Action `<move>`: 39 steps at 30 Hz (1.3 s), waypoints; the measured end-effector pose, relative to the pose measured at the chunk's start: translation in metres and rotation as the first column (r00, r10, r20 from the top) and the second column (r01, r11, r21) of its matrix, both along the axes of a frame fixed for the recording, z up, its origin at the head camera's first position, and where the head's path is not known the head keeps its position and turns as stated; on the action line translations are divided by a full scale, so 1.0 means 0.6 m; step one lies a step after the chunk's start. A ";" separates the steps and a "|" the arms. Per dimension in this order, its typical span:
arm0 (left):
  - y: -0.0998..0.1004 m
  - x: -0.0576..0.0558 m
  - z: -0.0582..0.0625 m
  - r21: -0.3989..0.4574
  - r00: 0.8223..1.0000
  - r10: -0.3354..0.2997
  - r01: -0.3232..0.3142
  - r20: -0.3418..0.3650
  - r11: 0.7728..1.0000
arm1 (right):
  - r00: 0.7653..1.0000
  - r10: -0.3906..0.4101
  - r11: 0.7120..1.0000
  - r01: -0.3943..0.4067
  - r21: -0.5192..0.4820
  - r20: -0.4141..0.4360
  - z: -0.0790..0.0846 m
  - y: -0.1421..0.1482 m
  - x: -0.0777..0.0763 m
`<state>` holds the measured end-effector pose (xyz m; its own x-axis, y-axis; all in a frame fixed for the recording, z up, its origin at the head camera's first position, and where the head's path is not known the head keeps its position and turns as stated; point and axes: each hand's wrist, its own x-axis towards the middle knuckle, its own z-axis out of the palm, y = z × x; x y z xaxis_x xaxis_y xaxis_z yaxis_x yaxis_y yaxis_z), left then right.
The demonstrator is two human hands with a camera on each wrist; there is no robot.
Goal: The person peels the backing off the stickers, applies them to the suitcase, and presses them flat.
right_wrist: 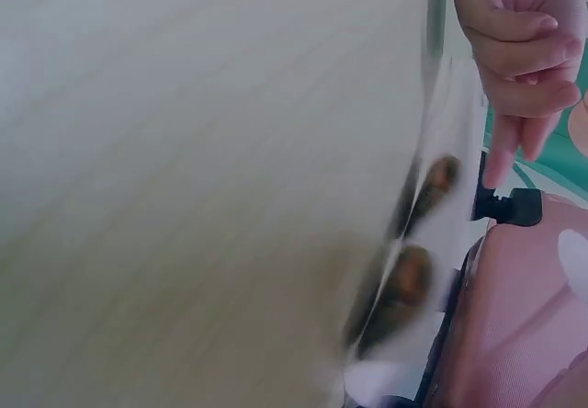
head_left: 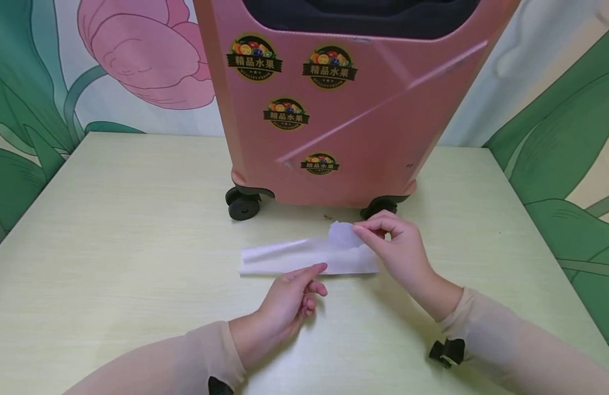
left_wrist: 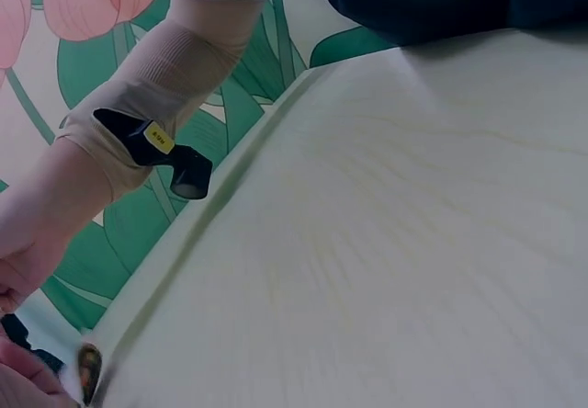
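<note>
My right hand [head_left: 400, 247] pinches the edge of a round sticker [head_left: 343, 236] between thumb and fingers, its pale back toward the head view. It is held just over a long white sticker strip [head_left: 277, 260] on the table. My left hand [head_left: 287, 302] is at the strip's front edge, one finger stretched over that edge and the others loosely bent. Blurred dark round labels [right_wrist: 404, 289] show on the strip in the right wrist view. Behind stands a pink suitcase [head_left: 378, 131] bearing several black fruit stickers [head_left: 329, 67], scattered over its left half.
The suitcase stands on black wheels [head_left: 243, 207] at the back of the pale wooden table [head_left: 112, 247]. A printed backdrop [head_left: 151, 55] with flowers and leaves hangs behind. Small black wrist cameras [head_left: 447, 351] are fixed at both sleeves.
</note>
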<state>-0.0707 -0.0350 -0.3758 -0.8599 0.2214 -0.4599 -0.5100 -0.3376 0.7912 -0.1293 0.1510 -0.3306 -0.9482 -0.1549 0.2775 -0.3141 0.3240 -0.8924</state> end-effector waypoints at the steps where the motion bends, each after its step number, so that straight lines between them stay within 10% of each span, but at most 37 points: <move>1: -0.001 0.000 0.002 0.000 1.000 -0.017 0.017 -0.003 1.000 | 1.000 0.004 1.000 -0.004 -0.003 -0.008 0.000 0.000 0.000; 10: -0.018 -0.013 0.047 -0.020 0.997 -0.027 0.026 -0.070 0.999 | 0.947 0.105 0.993 -0.081 0.089 -0.305 -0.010 -0.001 0.006; 19: -0.024 -0.024 0.065 -0.057 0.997 -0.033 0.029 -0.074 0.998 | 0.688 0.279 0.956 -0.133 0.261 -0.670 -0.014 -0.005 0.003; 31: -0.022 -0.031 0.061 -0.123 0.994 -0.008 -0.005 -0.105 0.992 | 0.408 0.440 0.884 -0.041 0.466 -0.800 -0.011 -0.002 0.000; 35: -0.022 -0.033 0.057 -0.186 0.986 -0.020 -0.012 -0.167 0.983 | 0.370 0.473 0.868 -0.041 0.494 -0.800 -0.010 0.000 -0.001; 39: -0.026 -0.038 0.051 -0.248 0.966 -0.021 -0.044 -0.256 0.968 | 0.392 0.478 0.863 -0.044 0.503 -0.786 -0.011 0.004 -0.002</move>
